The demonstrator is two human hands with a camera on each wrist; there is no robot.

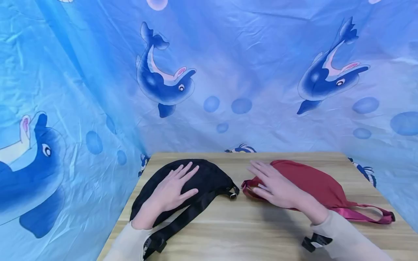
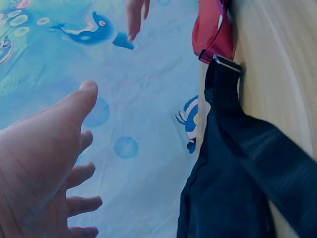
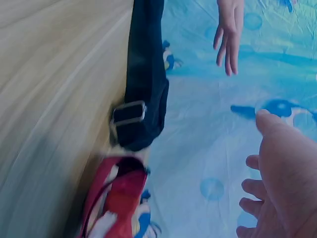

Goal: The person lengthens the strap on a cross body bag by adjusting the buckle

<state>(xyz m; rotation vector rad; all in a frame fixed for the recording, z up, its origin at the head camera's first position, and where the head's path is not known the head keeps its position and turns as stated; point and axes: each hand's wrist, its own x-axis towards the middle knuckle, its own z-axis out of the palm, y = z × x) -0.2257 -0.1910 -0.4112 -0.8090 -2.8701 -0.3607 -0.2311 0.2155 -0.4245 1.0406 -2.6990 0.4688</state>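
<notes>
A black waist bag point(image 1: 210, 175) lies on the left of the wooden table, its wide strap point(image 1: 187, 217) running toward the near edge and a metal buckle point(image 1: 233, 195) at its right end. My left hand point(image 1: 173, 190) is over it with straight, spread fingers, and the left wrist view shows air between palm and bag. To the right lies a red waist bag point(image 1: 313, 181) with a looped strap point(image 1: 359, 214). Over its left end is my right hand point(image 1: 277, 186), fingers extended and palm down, holding nothing. Part of each bag is hidden beneath a hand.
The wooden table point(image 1: 228, 232) ends at the back against a blue dolphin-print curtain point(image 1: 228, 72), which also hangs along the left and right sides. Black wrist straps point(image 1: 316, 241) sit at the cuffs. The facing ends of both bags lie close together mid-table.
</notes>
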